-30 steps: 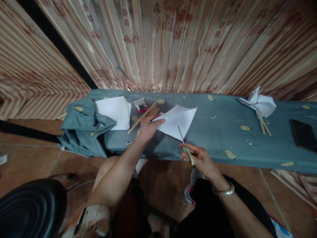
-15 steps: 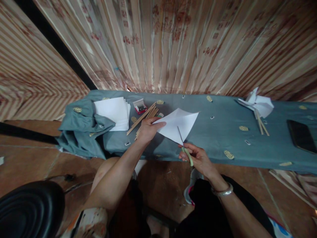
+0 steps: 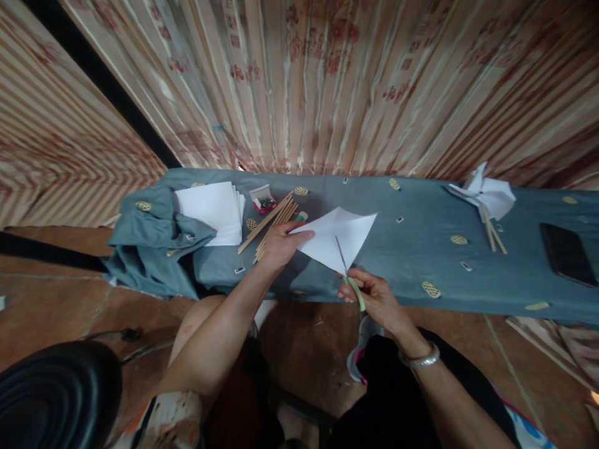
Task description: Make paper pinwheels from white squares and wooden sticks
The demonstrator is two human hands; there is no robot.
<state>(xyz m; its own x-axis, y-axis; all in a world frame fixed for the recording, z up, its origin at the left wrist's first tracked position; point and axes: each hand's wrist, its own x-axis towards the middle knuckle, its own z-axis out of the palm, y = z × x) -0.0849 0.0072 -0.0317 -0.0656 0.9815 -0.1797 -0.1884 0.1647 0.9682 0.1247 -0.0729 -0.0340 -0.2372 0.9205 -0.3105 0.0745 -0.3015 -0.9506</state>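
Observation:
A white sheet of paper (image 3: 339, 232) is held up over the near side of the cloth-covered table, one corner pointing toward me. My left hand (image 3: 282, 243) pinches its left corner, thumb on top. In my right hand (image 3: 372, 293) are scissors (image 3: 354, 292) with pale green handles. One dark blade lies over the paper, running in from the near corner toward the middle; the other blade is hidden beneath the sheet. Just beyond my left hand lie several thin wooden sticks (image 3: 271, 221), partly covered by that hand.
A stack of white paper (image 3: 208, 212) lies at the left, beside a small red box (image 3: 262, 201) of metal pins. To the right are paper pinwheels (image 3: 495, 196) on sticks and a black phone (image 3: 568, 254). The teal tablecloth (image 3: 412, 249) has bunched folds at its left end. A black round stool (image 3: 58, 399) stands lower left.
The sheet's far edge has shifted very slightly. Both hands keep nearly the same place and grip, and the scissors blade stays over the paper.

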